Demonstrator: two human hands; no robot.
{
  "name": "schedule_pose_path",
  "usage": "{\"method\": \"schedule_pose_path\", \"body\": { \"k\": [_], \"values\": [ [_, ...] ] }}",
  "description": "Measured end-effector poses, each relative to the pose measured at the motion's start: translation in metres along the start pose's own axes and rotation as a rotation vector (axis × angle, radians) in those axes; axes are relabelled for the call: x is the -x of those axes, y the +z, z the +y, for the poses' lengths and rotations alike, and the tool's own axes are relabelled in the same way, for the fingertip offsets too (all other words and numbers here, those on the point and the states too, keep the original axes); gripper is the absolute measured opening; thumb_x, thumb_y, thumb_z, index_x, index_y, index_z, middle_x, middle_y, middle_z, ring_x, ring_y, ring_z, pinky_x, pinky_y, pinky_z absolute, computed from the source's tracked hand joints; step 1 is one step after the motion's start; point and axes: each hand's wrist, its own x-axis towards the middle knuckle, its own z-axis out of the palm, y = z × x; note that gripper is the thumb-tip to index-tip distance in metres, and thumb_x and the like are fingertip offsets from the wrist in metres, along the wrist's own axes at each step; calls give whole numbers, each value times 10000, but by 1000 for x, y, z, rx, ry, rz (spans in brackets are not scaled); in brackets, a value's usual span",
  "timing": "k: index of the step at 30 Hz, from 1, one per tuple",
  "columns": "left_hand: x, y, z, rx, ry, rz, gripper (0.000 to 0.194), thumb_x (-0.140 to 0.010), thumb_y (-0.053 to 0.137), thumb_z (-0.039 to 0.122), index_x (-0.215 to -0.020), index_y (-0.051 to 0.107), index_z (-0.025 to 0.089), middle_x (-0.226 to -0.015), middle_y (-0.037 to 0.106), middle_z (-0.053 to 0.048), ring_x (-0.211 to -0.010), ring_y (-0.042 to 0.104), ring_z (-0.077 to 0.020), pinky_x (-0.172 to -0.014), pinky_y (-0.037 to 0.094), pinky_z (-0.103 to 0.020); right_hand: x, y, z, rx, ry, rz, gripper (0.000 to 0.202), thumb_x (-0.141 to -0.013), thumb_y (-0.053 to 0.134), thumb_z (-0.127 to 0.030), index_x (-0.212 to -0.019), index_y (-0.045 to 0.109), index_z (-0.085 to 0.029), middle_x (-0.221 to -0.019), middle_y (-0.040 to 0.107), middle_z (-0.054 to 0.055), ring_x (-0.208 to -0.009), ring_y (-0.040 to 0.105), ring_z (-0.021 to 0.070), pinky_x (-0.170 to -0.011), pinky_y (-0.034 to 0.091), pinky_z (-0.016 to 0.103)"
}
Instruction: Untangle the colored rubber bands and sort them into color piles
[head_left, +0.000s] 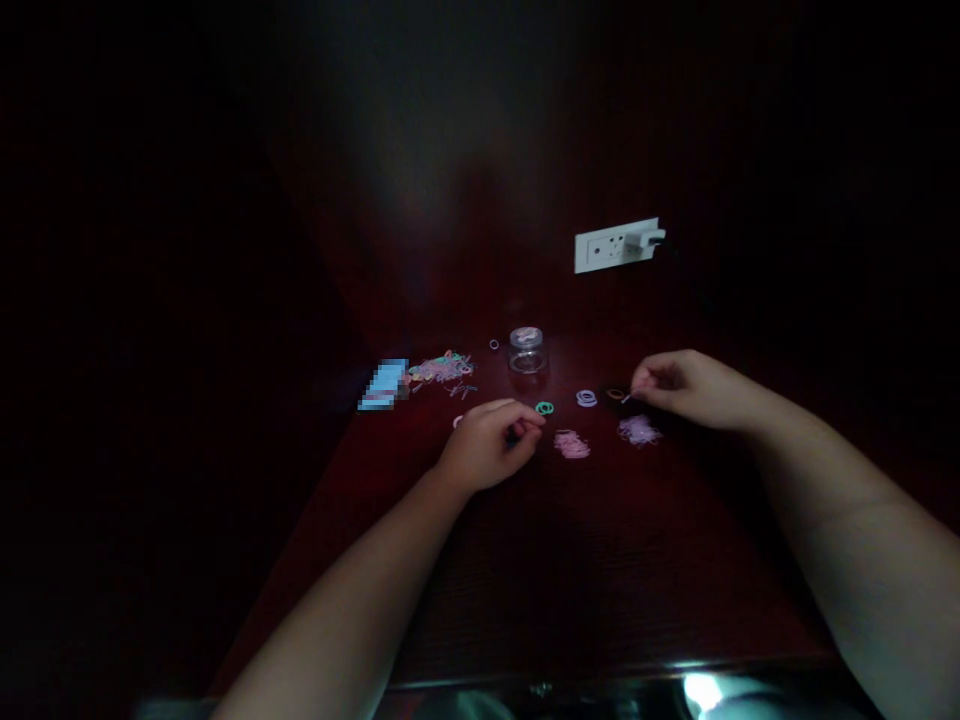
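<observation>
My right hand (664, 383) pinches a small pale band (626, 399) at its fingertips, beside a brown ring (615, 394) and above a pile of lilac bands (639, 431). My left hand (495, 440) is curled over the table, its fingertips beside green rings (544, 408); what it holds, if anything, is too small to tell. Right of the left hand lies a pink pile of bands (572, 444). Lilac rings (586, 398) rest between the hands. Part of a pink ring (457, 423) shows at the left hand's back edge.
A lidded clear jar (528, 352) stands near the back wall, with one ring (494, 344) left of it. Mixed bands (444, 369) lie beside a blurred blue device (384, 384). A wall socket (616, 246) holds a plug. The dark red table (585, 580) ends near the frame's bottom.
</observation>
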Motion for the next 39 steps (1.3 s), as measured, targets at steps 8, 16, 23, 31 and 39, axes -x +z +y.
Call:
{"method": "schedule_pose_path", "body": {
  "k": [8, 16, 23, 31, 39],
  "values": [
    [2, -3, -5, -28, 9, 21, 142, -866, 581, 195, -966, 682, 196, -809, 661, -15, -694, 605, -110, -636, 488, -235, 2, -6, 12, -36, 62, -163, 163, -703, 696, -328, -652, 646, -181, -574, 606, -7, -514, 507, 115, -499, 378, 243],
    [1, -4, -8, -41, 17, 24, 135, -866, 576, 188, -952, 680, 188, -816, 665, -14, -693, 604, -105, -659, 494, -238, 2, -7, 14, -16, 125, -222, 161, -700, 703, -326, -656, 631, -190, -593, 596, -2, -533, 505, 130, -527, 369, 270],
    [0, -13, -15, -120, -19, 58, 135, -867, 576, 199, -944, 686, 189, -804, 669, -15, -700, 605, -119, -675, 494, -243, 2, -9, 15, -23, 136, -225, 227, -715, 711, -373, -667, 591, -186, -600, 592, -2, -529, 495, 124, -513, 359, 261],
    [3, -38, -67, -432, -478, 201, 238, -920, 475, 208, -1042, 679, 205, -1075, 728, -52, -998, 663, -222, -927, 506, -331, -3, -1, 11, -37, 65, 152, 215, -709, 643, -375, -661, 522, -204, -565, 517, -19, -504, 458, 121, -476, 343, 253],
    [10, -42, -92, -464, -623, 23, 357, -838, 440, 78, -979, 730, 229, -1090, 735, -45, -1057, 663, -238, -984, 497, -347, -5, 20, -4, -119, -100, 216, 241, -738, 644, -380, -640, 497, -217, -554, 428, -41, -495, 382, 111, -472, 312, 252]
  ]
}}
